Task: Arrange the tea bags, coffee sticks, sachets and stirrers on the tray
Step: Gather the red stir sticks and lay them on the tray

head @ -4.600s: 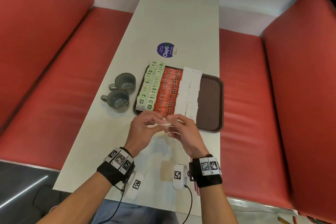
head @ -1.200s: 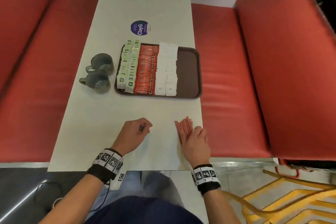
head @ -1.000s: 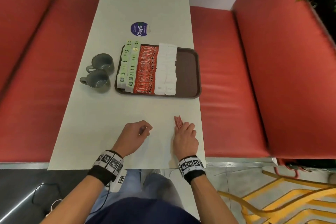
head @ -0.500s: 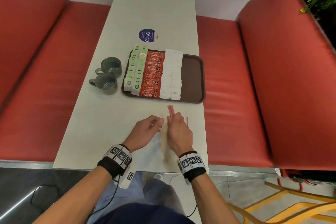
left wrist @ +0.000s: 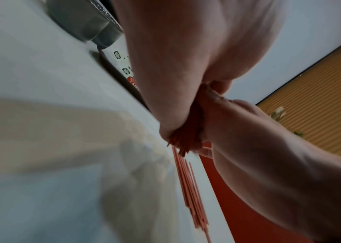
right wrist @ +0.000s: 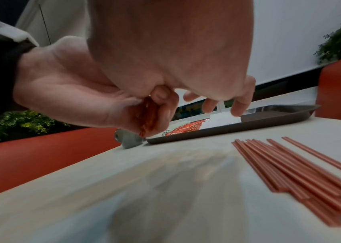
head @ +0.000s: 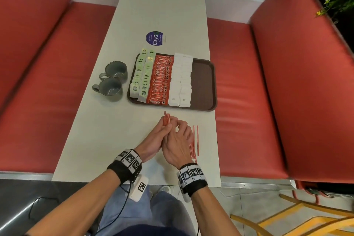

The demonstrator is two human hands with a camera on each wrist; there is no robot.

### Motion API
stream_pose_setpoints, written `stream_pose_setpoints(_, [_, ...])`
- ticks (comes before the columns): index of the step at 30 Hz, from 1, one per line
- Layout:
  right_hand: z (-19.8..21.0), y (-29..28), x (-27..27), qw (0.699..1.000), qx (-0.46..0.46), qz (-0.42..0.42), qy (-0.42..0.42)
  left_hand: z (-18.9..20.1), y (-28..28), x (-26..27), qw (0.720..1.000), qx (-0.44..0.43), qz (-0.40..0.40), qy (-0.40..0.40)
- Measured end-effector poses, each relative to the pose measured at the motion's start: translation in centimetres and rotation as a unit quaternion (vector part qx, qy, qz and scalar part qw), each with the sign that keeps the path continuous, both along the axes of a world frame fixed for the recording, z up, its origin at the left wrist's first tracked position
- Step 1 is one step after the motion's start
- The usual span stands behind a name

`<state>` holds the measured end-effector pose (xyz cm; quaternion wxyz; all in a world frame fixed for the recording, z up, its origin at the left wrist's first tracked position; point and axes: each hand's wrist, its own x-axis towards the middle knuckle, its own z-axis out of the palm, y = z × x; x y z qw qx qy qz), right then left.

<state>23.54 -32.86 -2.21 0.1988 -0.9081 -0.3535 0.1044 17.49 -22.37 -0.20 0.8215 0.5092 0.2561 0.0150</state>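
Left hand (head: 153, 140) fingers curl round a red stirrer bundle (head: 166, 119); right hand (head: 177, 143) pinches it too. Loose stirrers (head: 194, 143) lie just right of them.

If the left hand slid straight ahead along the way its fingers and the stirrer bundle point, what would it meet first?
The left hand, gripping the stirrer bundle, points at the tray. Probably it would first meet the tray's near rim, about where the coffee sticks end; bare table lies between. Height is unclear.
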Motion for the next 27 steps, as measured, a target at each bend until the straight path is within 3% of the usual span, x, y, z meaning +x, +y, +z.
stream_pose_setpoints(5, [0.7,-1.4,1.3,0.991,-0.062,0.113,0.024,-0.7,0.8,0.3,0.993,0.11,0.039,0.016])
stream_pose_setpoints(10, [2.9,-1.1,1.5,0.986,0.157,-0.012,0.049,-2.7,1.3,0.8,0.977,0.21,0.015,0.043])
stream_pose_setpoints(14, [3.9,0.6,0.1,0.983,0.132,0.124,0.037,-4.8,0.9,0.9,0.948,0.309,-0.009,0.075])
stream_pose_setpoints(16, [2.8,1.2,-0.7,0.984,0.093,0.15,0.031,-6.3,0.7,0.6,0.929,0.358,-0.018,0.087])
stream_pose_setpoints(18, [1.7,1.7,-1.3,0.986,0.077,0.143,0.033,-6.7,0.7,0.5,0.93,0.354,-0.027,0.098])
stream_pose_setpoints(21, [1.9,1.8,-1.2,0.984,0.088,0.148,0.038,-5.3,0.7,0.8,0.961,0.25,0.011,0.118])
stream_pose_setpoints(23, [2.5,1.1,-0.3,0.987,0.12,0.078,0.074,-4.7,1.1,1.7,0.96,0.242,0.036,0.136])
stream_pose_setpoints(25, [1.9,-0.1,1.3,0.981,0.167,-0.08,0.048,-4.6,1.6,2.1,0.958,0.25,0.035,0.139])
stream_pose_setpoints(27, [0.7,-1.5,2.9,0.978,0.081,-0.193,0.011,-4.3,1.9,1.8,0.961,0.238,0.046,0.135])
